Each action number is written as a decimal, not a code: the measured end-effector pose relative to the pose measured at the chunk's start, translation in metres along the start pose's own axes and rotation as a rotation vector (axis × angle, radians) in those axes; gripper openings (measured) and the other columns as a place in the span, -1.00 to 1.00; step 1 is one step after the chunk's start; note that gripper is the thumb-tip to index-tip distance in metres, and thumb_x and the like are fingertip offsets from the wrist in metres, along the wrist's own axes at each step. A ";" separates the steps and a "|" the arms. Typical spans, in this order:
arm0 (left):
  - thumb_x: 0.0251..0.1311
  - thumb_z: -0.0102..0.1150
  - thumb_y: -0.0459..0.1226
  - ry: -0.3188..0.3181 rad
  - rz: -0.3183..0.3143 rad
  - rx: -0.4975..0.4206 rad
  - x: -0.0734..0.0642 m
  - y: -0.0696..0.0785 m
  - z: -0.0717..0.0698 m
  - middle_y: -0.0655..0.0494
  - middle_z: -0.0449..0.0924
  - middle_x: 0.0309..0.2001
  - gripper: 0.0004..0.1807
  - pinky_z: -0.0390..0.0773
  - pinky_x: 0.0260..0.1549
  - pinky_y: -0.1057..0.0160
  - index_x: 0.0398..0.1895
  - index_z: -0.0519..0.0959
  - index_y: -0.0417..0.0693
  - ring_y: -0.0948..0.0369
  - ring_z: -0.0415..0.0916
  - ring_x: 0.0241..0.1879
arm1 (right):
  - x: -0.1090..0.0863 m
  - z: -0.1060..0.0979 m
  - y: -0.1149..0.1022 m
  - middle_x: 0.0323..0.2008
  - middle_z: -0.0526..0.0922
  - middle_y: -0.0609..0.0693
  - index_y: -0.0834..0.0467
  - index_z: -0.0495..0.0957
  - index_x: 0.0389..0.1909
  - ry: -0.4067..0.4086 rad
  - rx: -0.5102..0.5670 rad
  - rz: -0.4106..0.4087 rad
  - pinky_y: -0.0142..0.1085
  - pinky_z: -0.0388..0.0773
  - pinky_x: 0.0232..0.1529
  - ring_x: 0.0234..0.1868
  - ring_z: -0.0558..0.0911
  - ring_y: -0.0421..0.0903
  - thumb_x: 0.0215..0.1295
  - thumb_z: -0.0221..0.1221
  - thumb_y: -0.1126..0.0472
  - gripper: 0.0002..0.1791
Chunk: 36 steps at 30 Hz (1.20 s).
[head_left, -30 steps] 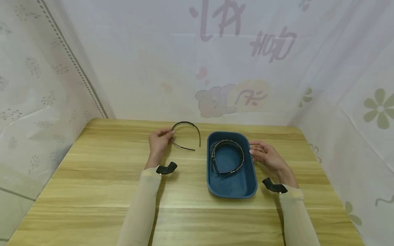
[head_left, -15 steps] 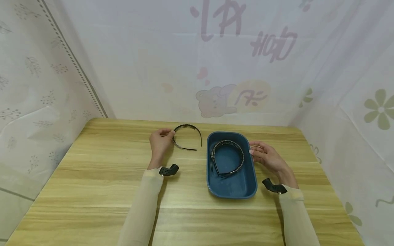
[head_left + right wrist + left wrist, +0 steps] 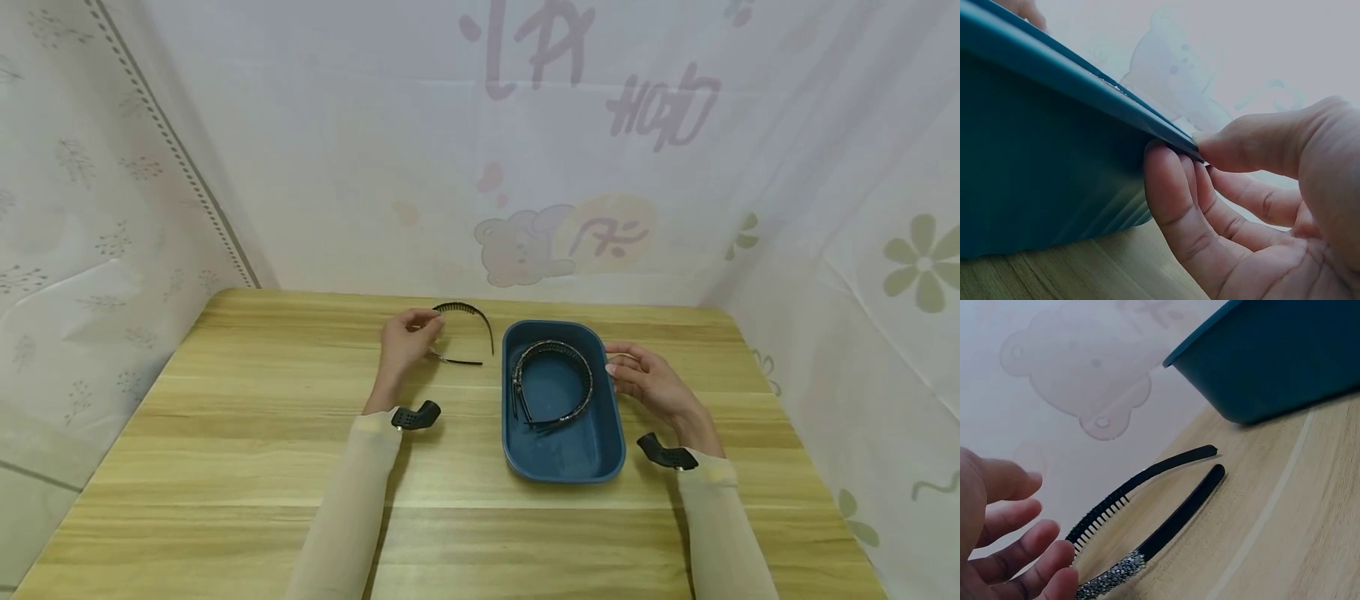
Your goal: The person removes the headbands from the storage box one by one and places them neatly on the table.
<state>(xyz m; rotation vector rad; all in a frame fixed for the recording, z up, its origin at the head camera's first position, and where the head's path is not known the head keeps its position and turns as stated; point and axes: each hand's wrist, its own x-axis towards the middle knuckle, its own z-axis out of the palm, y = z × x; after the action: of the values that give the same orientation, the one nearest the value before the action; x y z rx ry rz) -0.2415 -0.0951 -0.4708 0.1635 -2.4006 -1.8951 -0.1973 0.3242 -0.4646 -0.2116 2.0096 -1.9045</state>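
A black toothed headband (image 3: pixel 1180 512) with a glittery grey section lies on the table, left of a blue plastic bin (image 3: pixel 562 463). My left hand (image 3: pixel 407 340) is over the headband's left side and hides part of it. In the left wrist view its fingers are loosely bent, the thumb apart from them, with nothing between. On the bin's right side my right hand (image 3: pixel 654 385) pinches the rim (image 3: pixel 1166 134), thumb on top and fingers beneath. Inside the bin, several similar glittery headbands (image 3: pixel 589 390) lie nested together toward the far end.
The wood-grain table (image 3: pixel 465 542) reaches back to a printed white curtain (image 3: pixel 337 167), which also hangs at both sides. A black wrist-camera mount (image 3: pixel 416 415) sits on the left sleeve and another mount (image 3: pixel 666 454) on the right.
The left hand has lowered the headband to the table, shifting it slightly right, and has let go of it. The right hand stays at the bin's rim.
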 end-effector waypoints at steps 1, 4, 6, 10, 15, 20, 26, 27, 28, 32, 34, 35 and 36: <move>0.38 0.29 -0.13 -0.020 0.003 -0.004 0.000 0.001 0.000 -0.09 0.67 -0.11 -0.66 0.63 -0.41 0.26 0.09 0.70 -0.13 -0.12 0.66 -0.18 | 0.000 0.000 0.000 -0.15 0.65 -0.08 0.32 0.25 0.43 -0.001 0.001 0.000 -0.41 0.70 -0.14 -0.22 0.68 -0.23 0.52 0.17 0.24 -0.43; 0.39 0.28 -0.12 -0.052 0.024 0.004 -0.001 0.002 0.001 -0.10 0.68 -0.09 -0.61 0.65 -0.38 0.29 0.14 0.67 -0.16 -0.15 0.66 -0.13 | 0.000 0.000 0.000 -0.15 0.65 -0.08 0.33 0.24 0.43 -0.005 0.003 -0.004 -0.40 0.70 -0.15 -0.22 0.68 -0.23 0.52 0.17 0.24 -0.42; 0.38 0.29 -0.11 -0.071 0.048 0.003 -0.001 0.004 0.001 -0.12 0.69 -0.07 -0.58 0.66 -0.35 0.29 0.16 0.66 -0.17 -0.14 0.66 -0.11 | 0.000 -0.001 0.000 -0.15 0.65 -0.08 0.34 0.23 0.43 -0.006 0.002 -0.008 -0.40 0.69 -0.15 -0.22 0.68 -0.23 0.52 0.17 0.24 -0.42; 0.36 0.32 -0.12 -0.137 0.102 0.005 -0.002 0.009 0.002 -0.15 0.69 -0.02 -0.55 0.73 -0.23 0.19 0.21 0.63 -0.17 -0.09 0.66 -0.04 | 0.000 0.000 0.002 -0.15 0.66 -0.09 0.33 0.24 0.43 -0.004 -0.003 -0.009 -0.40 0.69 -0.15 -0.22 0.68 -0.23 0.52 0.17 0.24 -0.42; 0.35 0.34 -0.08 -0.231 0.117 0.039 -0.006 0.018 0.006 -0.06 0.69 0.03 -0.55 0.72 -0.10 -0.02 0.24 0.62 -0.01 0.03 0.65 0.06 | 0.000 0.000 0.002 -0.15 0.66 -0.10 0.30 0.26 0.43 0.007 -0.014 0.002 -0.40 0.70 -0.15 -0.22 0.69 -0.23 0.52 0.18 0.23 -0.43; 0.32 0.36 -0.06 -0.319 0.147 0.018 -0.010 0.028 0.012 0.01 0.68 0.07 -0.54 0.69 -0.08 -0.10 0.25 0.61 0.09 0.03 0.64 0.10 | 0.000 0.001 0.000 -0.14 0.66 -0.09 0.31 0.24 0.44 0.005 -0.015 0.004 -0.40 0.70 -0.14 -0.21 0.69 -0.24 0.52 0.17 0.22 -0.42; 0.34 0.36 -0.18 -0.418 0.227 -0.002 -0.017 0.037 0.024 -0.08 0.68 0.10 -0.56 0.66 -0.07 0.20 0.26 0.60 0.01 0.02 0.64 0.09 | -0.001 -0.001 0.000 -0.13 0.65 -0.08 0.32 0.23 0.45 -0.002 -0.006 0.006 -0.39 0.70 -0.14 -0.19 0.68 -0.23 0.53 0.16 0.24 -0.42; 0.33 0.36 -0.21 -0.429 0.239 -0.015 -0.018 0.039 0.026 -0.10 0.68 0.11 -0.56 0.66 -0.06 0.21 0.26 0.60 -0.02 0.01 0.64 0.09 | -0.001 -0.001 0.000 -0.13 0.65 -0.08 0.31 0.24 0.45 -0.001 -0.006 0.009 -0.39 0.70 -0.14 -0.20 0.68 -0.23 0.53 0.16 0.23 -0.42; 0.33 0.36 -0.22 -0.437 0.250 -0.026 -0.019 0.041 0.028 -0.12 0.68 0.11 -0.56 0.67 -0.05 0.22 0.26 0.60 -0.05 0.00 0.64 0.09 | -0.001 -0.001 0.000 -0.13 0.65 -0.09 0.30 0.24 0.45 -0.001 -0.009 0.011 -0.39 0.70 -0.14 -0.20 0.68 -0.23 0.53 0.16 0.23 -0.43; 0.34 0.35 -0.24 -0.470 0.280 -0.050 -0.023 0.047 0.036 -0.18 0.67 0.13 -0.56 0.70 -0.08 0.17 0.27 0.59 -0.09 -0.02 0.64 0.09 | 0.000 0.000 -0.001 -0.14 0.66 -0.09 0.29 0.24 0.45 -0.009 -0.013 0.008 -0.37 0.70 -0.13 -0.19 0.68 -0.22 0.54 0.14 0.24 -0.44; 0.36 0.33 -0.22 -0.487 0.285 -0.043 -0.025 0.050 0.040 -0.19 0.66 0.14 -0.56 0.69 -0.05 0.14 0.27 0.59 -0.08 -0.01 0.64 0.09 | 0.000 0.000 -0.001 -0.15 0.66 -0.09 0.28 0.24 0.45 -0.010 -0.017 0.008 -0.37 0.70 -0.13 -0.19 0.68 -0.22 0.55 0.13 0.24 -0.44; 0.36 0.33 -0.21 -0.493 0.285 -0.035 -0.027 0.052 0.041 -0.18 0.66 0.15 -0.56 0.69 -0.04 0.13 0.27 0.59 -0.06 0.01 0.64 0.09 | 0.000 0.000 -0.001 -0.15 0.66 -0.09 0.29 0.24 0.46 -0.012 -0.018 0.006 -0.36 0.70 -0.13 -0.19 0.69 -0.21 0.55 0.13 0.25 -0.44; 0.36 0.33 -0.19 -0.498 0.286 -0.026 -0.028 0.054 0.043 -0.15 0.67 0.15 -0.57 0.68 -0.02 0.12 0.27 0.60 -0.04 0.03 0.64 0.10 | 0.000 0.000 -0.001 -0.15 0.66 -0.09 0.29 0.24 0.46 -0.012 -0.017 0.006 -0.36 0.71 -0.13 -0.19 0.69 -0.21 0.55 0.13 0.25 -0.44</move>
<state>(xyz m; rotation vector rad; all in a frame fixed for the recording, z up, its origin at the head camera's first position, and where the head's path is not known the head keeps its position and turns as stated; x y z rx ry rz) -0.2213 -0.0372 -0.4282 -0.6944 -2.4959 -2.0038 -0.1974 0.3242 -0.4634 -0.2205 2.0173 -1.8779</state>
